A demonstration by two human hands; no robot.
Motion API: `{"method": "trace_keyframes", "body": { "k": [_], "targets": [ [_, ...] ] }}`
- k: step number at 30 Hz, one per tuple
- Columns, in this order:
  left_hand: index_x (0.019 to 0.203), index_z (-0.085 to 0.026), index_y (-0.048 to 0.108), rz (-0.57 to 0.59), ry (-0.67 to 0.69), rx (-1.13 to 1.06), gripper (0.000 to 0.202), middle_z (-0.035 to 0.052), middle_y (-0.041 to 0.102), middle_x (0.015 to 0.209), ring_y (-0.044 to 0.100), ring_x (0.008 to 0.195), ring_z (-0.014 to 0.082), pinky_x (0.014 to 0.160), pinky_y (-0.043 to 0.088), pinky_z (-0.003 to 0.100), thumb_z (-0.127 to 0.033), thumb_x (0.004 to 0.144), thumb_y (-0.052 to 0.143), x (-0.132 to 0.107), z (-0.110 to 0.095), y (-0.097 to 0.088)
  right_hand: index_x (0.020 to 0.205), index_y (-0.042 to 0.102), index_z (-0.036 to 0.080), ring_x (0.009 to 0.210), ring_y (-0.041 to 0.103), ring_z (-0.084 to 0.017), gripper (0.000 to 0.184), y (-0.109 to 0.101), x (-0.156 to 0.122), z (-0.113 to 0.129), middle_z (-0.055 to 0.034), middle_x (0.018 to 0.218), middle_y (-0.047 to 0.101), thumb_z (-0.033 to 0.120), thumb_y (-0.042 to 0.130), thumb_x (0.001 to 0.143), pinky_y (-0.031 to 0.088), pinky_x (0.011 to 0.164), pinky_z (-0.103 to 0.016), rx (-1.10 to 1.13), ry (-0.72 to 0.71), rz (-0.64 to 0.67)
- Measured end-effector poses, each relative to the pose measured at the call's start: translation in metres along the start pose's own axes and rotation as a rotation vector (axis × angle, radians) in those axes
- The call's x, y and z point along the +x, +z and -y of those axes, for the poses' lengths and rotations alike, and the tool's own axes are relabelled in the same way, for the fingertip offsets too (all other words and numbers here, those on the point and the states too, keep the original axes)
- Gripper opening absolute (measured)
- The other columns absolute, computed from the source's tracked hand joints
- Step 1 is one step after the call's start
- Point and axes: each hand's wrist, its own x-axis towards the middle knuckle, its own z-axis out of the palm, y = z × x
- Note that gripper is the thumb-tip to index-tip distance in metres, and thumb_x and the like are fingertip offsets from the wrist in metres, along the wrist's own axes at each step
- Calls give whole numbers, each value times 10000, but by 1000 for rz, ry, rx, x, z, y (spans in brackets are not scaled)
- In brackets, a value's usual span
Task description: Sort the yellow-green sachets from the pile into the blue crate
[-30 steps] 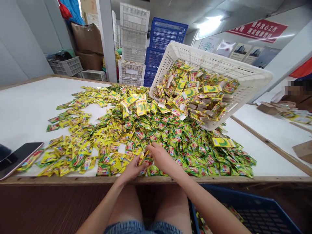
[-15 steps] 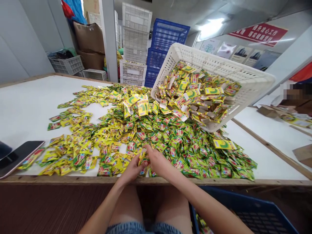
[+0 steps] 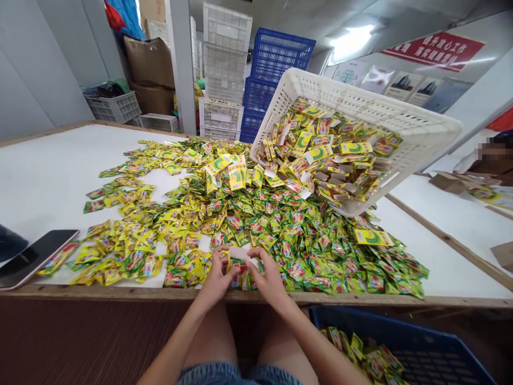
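Observation:
My left hand grips a small printed carton by its left side, just above the table's front edge. The carton's white inner flap stands up at the top. With thumb and fingers bent at that flap, my right hand pinches the carton's right side. Part of the carton is hidden behind my fingers. Spread around both hands lie many small yellow and green sachets. Several yellow cartons rest on top of the sachets further back.
A tilted white basket full of open cartons leans over the pile at right. A phone lies at the left edge beside a dark object. Below the table at right, a blue crate holds filled cartons. Stacked crates stand behind.
My hands have moved apart, and the right hand has turned so its fingers are at the carton's raised white flap. The view has shifted slightly, showing more of the blue crate.

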Motion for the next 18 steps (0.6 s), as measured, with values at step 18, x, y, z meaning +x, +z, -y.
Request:
{"method": "trace_keyframes", "body": {
  "k": [18],
  "targets": [
    [927, -189, 563, -35, 119, 285, 142, 60, 604, 996, 563, 935, 189, 849, 426, 319, -253, 810, 515, -2, -7, -11, 882, 625, 206, 888, 577, -171, 144, 8, 5, -5, -42, 898, 633, 237, 490, 842, 431, 802, -286, 167, -20, -20]
  ]
}}
